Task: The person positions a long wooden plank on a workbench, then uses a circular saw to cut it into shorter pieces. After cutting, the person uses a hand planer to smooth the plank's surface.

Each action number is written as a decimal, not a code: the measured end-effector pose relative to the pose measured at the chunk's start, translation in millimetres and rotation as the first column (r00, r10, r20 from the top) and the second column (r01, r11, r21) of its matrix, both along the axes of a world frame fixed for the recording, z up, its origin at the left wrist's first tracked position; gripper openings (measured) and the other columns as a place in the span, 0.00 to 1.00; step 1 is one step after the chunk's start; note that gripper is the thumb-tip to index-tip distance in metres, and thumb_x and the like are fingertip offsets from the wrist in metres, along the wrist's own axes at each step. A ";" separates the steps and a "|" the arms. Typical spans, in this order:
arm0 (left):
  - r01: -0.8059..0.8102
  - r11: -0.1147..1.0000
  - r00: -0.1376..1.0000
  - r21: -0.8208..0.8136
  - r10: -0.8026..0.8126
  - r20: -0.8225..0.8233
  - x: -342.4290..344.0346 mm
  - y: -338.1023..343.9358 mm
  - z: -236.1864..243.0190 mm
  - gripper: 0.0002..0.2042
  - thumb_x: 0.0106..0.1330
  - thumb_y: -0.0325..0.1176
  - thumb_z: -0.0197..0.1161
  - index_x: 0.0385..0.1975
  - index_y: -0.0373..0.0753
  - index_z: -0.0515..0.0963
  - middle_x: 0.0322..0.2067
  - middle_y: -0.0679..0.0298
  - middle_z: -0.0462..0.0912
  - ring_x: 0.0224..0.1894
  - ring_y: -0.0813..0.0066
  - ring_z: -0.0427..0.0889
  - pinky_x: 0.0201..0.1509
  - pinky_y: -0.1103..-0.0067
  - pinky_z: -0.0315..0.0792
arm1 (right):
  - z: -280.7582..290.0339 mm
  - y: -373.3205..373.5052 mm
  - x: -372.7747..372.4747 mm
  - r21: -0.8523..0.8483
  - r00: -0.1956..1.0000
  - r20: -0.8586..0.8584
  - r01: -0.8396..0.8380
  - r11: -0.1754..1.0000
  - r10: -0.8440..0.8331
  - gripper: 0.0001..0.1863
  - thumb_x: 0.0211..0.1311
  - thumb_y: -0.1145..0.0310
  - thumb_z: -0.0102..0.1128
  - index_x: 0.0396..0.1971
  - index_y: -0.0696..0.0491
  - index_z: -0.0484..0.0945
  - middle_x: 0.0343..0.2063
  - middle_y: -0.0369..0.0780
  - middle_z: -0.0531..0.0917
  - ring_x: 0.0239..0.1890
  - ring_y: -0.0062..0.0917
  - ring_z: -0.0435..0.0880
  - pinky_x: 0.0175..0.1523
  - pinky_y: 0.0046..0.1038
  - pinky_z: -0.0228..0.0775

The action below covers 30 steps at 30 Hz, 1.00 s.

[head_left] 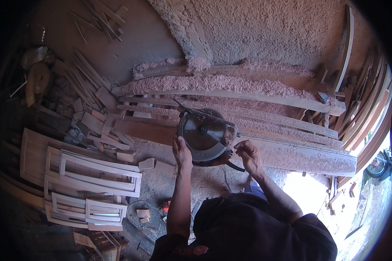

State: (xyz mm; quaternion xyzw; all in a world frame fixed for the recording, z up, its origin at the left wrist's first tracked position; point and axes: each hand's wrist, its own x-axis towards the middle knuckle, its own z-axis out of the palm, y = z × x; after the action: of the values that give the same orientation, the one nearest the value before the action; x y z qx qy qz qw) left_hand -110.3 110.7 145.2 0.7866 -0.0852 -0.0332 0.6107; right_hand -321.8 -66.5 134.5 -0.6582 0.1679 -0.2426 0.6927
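Note:
In the middle of the head view a circular saw (204, 128) is lifted over the bench, its round blade facing up. My left hand (183, 153) grips the left edge of the saw. Just right of the saw, my right hand (248, 155) has its fingers curled in near a small knob on the tool; whatever is between them is too small to make out. A black cable or strap curves under the saw toward that hand. Behind the saw, a long reddish board (143, 130) and pale planks (292, 156) lie along the bench, coated with shavings.
A beam (318, 102) piled with shavings runs along the back by a rough wall. Scrap timber (93, 122) and stacked wooden frames (98, 178) fill the left. Leaning boards (368, 108) and a parked wheeled vehicle (376, 165) are at the right. A cord loops on the floor.

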 end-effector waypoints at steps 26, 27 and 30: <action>-0.003 0.999 1.000 0.052 0.004 -0.020 1.5 6.6 -4.8 0.31 0.81 0.50 0.47 0.71 0.29 0.63 0.68 0.45 0.69 0.70 0.53 0.69 0.72 0.66 0.63 | 0.0 -12.7 -1.1 -0.050 1.000 0.006 -0.011 0.999 0.011 0.24 0.61 0.87 0.53 0.55 0.52 0.83 0.45 0.39 0.79 0.44 0.23 0.80 0.51 0.25 0.73; -0.005 0.999 1.000 0.050 0.006 -0.026 -0.1 5.4 -1.5 0.31 0.81 0.51 0.47 0.71 0.29 0.62 0.69 0.46 0.68 0.70 0.54 0.68 0.73 0.66 0.63 | 1.5 -12.4 -1.0 0.083 1.000 -0.020 0.022 0.996 -0.021 0.22 0.61 0.87 0.54 0.52 0.53 0.85 0.45 0.40 0.79 0.45 0.25 0.81 0.51 0.26 0.73; -0.009 1.000 0.995 0.026 0.012 -0.096 -7.1 1.6 13.2 0.32 0.81 0.51 0.48 0.73 0.31 0.60 0.71 0.47 0.65 0.72 0.55 0.66 0.74 0.66 0.62 | 9.4 -14.0 -3.5 -0.239 0.999 0.024 -0.031 0.971 0.037 0.24 0.61 0.87 0.54 0.56 0.53 0.81 0.43 0.39 0.80 0.45 0.22 0.82 0.49 0.24 0.73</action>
State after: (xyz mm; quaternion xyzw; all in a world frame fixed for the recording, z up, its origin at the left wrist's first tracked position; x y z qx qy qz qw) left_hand -117.5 112.2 158.4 0.7923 -0.0510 -0.0691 0.6041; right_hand -325.3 -80.5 143.9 -0.7358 0.1164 -0.2583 0.6151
